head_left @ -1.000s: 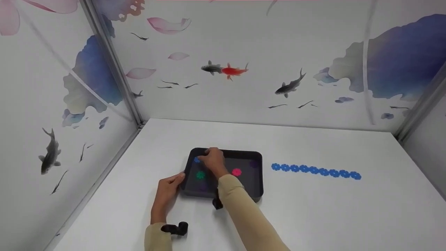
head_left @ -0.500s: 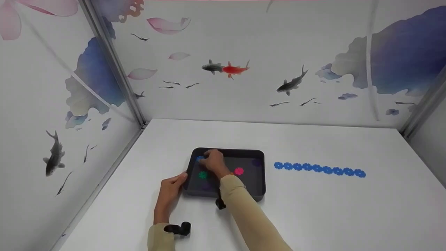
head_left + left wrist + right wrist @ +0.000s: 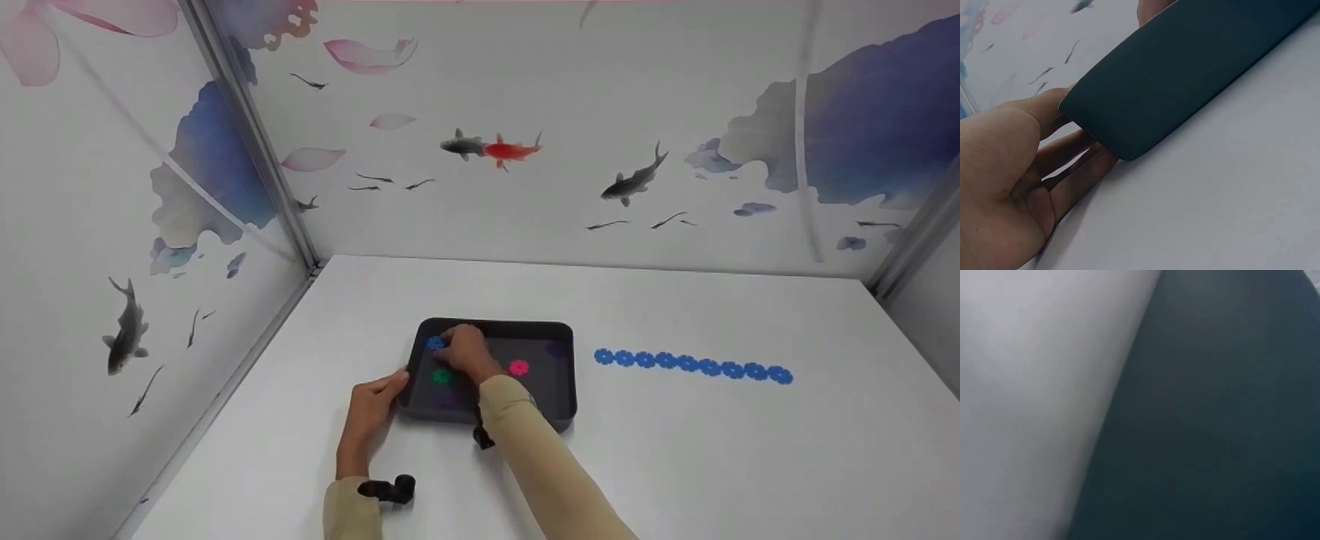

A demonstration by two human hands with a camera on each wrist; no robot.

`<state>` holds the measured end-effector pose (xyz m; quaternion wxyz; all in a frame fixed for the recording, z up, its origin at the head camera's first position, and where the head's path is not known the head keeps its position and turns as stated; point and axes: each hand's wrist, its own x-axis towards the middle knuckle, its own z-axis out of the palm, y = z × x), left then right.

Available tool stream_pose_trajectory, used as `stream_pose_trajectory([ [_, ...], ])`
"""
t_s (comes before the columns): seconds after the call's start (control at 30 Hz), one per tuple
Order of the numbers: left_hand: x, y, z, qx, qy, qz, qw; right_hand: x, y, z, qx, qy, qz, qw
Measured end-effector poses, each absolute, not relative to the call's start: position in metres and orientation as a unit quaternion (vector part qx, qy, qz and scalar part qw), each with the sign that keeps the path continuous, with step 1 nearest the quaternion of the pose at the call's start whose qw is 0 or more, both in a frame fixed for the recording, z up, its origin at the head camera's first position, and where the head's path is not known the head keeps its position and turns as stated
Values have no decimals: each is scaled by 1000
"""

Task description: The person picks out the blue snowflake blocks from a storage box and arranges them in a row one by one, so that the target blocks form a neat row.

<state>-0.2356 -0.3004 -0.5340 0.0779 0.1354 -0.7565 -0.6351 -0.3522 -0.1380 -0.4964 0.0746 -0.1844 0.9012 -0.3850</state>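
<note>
A dark shallow tray sits on the white table, with flower-shaped plastic discs inside. My left hand holds the tray's left side, thumb at the rim and fingers against the outer wall, as the left wrist view also shows. Inside the tray's back left corner, my right hand pinches a blue flower disc between thumb and fingertips; part of the grip is hidden. A green disc lies just in front, and a pink disc is right of the hand. The right wrist view shows only the tray wall and table.
To the right of the tray, several blue flower discs form a row on the table. Purple discs lie in the tray, faint against its dark floor. Printed white walls stand at the left and back of the table.
The whole view has shifted slightly. My right fingers have moved a little at the blue disc, which shows more fully now than half a second ago. My left hand stays on the tray.
</note>
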Motion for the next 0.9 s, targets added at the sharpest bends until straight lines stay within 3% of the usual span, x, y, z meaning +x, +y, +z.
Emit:
stream_pose_trajectory([
  [0.33, -235, -300, -533, 130, -763, -629, 78, -355, -132, -499, -193, 901, -384, 59],
  [0.9, -237, -298, -532, 135, -719, -678, 64, -357, -133, -497, -205, 908, -351, 99],
])
